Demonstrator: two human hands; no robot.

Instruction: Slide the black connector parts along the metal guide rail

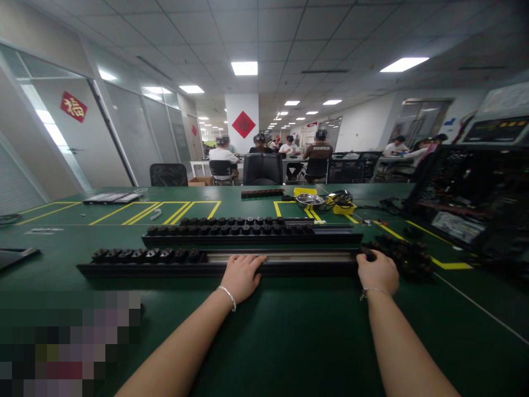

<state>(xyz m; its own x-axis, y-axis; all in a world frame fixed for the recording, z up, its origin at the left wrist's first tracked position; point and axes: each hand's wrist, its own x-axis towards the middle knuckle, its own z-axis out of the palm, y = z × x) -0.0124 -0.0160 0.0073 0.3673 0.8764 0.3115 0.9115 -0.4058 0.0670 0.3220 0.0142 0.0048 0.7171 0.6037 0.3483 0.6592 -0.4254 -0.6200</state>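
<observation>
A long black rail (289,263) with a metal channel lies across the green table in front of me. Several small black parts (144,255) sit in its left portion. My left hand (243,275) rests on the rail near its middle, fingers laid flat on the channel. My right hand (377,271) is at the rail's right end, fingers curled around a small black part (369,255). A pile of the same black parts (407,256) lies just right of that hand. A second rail (252,231), filled with parts along most of its length, lies parallel behind the first.
A metal bowl (309,199), yellow boxes and cables sit at the back centre. A dark machine frame (471,204) stands at the right. A flat tray (111,197) lies far left. Yellow tape lines (136,212) mark the table. Several people sit at tables (289,160) beyond office chairs.
</observation>
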